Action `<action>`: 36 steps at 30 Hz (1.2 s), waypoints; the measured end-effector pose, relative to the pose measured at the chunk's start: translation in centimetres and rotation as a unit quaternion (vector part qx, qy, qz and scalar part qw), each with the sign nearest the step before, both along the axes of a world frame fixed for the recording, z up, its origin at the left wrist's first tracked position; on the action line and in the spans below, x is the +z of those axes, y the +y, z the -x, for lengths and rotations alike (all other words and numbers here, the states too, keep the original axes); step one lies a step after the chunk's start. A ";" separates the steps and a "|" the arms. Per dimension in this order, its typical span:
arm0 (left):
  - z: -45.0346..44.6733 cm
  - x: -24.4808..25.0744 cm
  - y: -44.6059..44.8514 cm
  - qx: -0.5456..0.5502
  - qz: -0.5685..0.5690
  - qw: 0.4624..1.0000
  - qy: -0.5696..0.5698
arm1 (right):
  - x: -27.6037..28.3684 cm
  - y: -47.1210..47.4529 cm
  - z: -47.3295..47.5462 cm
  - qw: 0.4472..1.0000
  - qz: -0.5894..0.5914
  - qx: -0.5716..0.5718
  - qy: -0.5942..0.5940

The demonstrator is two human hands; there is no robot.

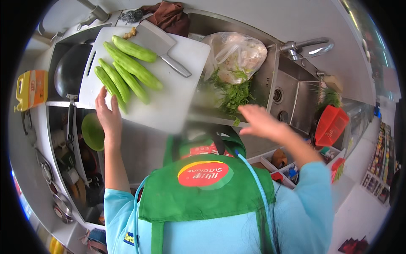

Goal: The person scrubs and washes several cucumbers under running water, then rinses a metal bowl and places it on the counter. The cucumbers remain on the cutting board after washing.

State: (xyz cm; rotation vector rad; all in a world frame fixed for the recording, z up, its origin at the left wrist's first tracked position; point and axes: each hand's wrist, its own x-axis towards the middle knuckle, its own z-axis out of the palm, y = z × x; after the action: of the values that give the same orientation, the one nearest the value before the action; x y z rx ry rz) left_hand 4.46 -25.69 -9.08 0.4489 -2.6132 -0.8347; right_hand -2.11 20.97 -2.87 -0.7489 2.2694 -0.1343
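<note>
Several peeled pale-green gourds point(133, 68) lie side by side on a white cutting board point(171, 104). A cleaver point(163, 44) rests on the board beyond them, beside a small piece of ginger root point(129, 33). My left hand point(109, 116) is at the board's near left edge, thumb and fingers apart, close to the end of the nearest gourd. Whether it touches that gourd I cannot tell. Slightly blurred, my right hand point(258, 120) is stretched over the sink's near rim with nothing in it. Below its fingertips are leafy greens point(234, 95) beside a clear plastic bag point(242, 52).
A black wok point(74, 71) sits left of the board, its handle toward me. At right are a sink basin point(287, 92), a chrome faucet point(296, 49) and a red plastic basket point(331, 125). A brown cloth point(169, 17) lies behind; a yellow oil jug point(31, 90) stands far left.
</note>
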 end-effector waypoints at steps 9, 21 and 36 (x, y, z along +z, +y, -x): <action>-4.4 -0.2 20.8 -0.336 -0.068 0.931 -0.123 | -11.4 3.7 -6.1 0.959 0.197 -0.198 0.039; 0.8 -2.0 33.2 -0.219 -0.103 0.955 -0.170 | -14.3 7.3 5.5 0.967 0.172 -0.184 0.035; 10.2 -18.7 31.7 -0.193 -0.001 0.960 -0.204 | -20.3 2.8 3.5 0.962 0.173 -0.166 0.133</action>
State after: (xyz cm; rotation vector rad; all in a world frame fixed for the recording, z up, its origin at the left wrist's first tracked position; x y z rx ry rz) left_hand -5.69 6.04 -27.78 0.1147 -3.1464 -0.9452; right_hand -5.61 23.79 -23.18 -0.5773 2.6543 -0.6371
